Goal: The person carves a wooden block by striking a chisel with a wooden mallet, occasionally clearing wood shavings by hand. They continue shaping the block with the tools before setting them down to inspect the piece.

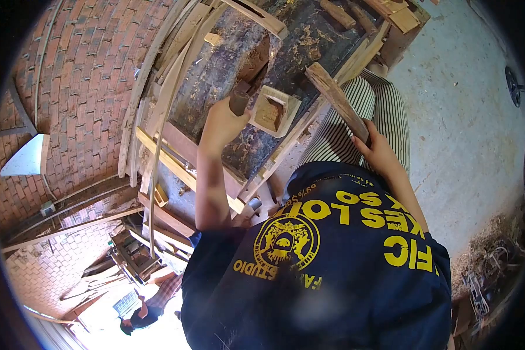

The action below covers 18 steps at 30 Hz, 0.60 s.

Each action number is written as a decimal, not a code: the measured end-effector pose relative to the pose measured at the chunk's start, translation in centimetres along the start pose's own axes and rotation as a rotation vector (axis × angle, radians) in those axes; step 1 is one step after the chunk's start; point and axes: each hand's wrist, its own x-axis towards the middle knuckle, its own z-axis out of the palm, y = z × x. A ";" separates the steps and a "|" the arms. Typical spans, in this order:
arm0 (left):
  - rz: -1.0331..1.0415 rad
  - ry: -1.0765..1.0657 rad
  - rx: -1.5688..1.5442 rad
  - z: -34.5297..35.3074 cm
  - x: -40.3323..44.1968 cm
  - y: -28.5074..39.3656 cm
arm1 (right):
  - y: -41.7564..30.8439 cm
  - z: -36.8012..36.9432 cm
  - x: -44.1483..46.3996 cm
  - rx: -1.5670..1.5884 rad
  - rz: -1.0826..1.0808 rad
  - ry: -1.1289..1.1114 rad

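My left hand [223, 123] is closed round a thick dark wooden handle [239, 101]. Whether a blade is attached cannot be made out. Right beside that fist, on the dark workbench [239, 153], lies a pale squared wooden block [284, 123] with a hollow cut into its face. My right hand [379, 149] grips the lower end of a long, rough wooden bar [339, 104]. The bar slants over my striped trouser legs, its far end near the bench edge, apart from the block.
Wood chips [213, 39] litter the bench, and wooden pieces [338, 14] lie at its far end. Long planks [172, 87] lean along its left side by the brick wall [93, 70]. Concrete floor [449, 116] spreads right. Another person [149, 306] is at lower left.
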 end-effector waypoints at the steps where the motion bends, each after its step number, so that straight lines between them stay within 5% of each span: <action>1: 0.002 0.078 0.011 0.6 -0.1 -0.4 | -0.2 -0.1 0.0 -0.007 0.020 -0.005; 6: 0.007 0.202 0.038 2.7 -0.5 -1.1 | 0.2 0.2 0.2 0.005 -0.010 0.018; 11: -0.148 -0.027 -0.264 3.2 -1.3 -1.5 | -0.5 -0.2 0.1 0.003 0.053 -0.051; 15: -0.179 -0.017 -0.468 4.2 -3.0 -1.5 | -0.9 -0.3 0.0 -0.011 0.079 -0.063; 18: -0.117 0.152 -0.442 4.3 -4.0 -1.4 | -0.6 -0.4 0.0 -0.006 0.074 -0.058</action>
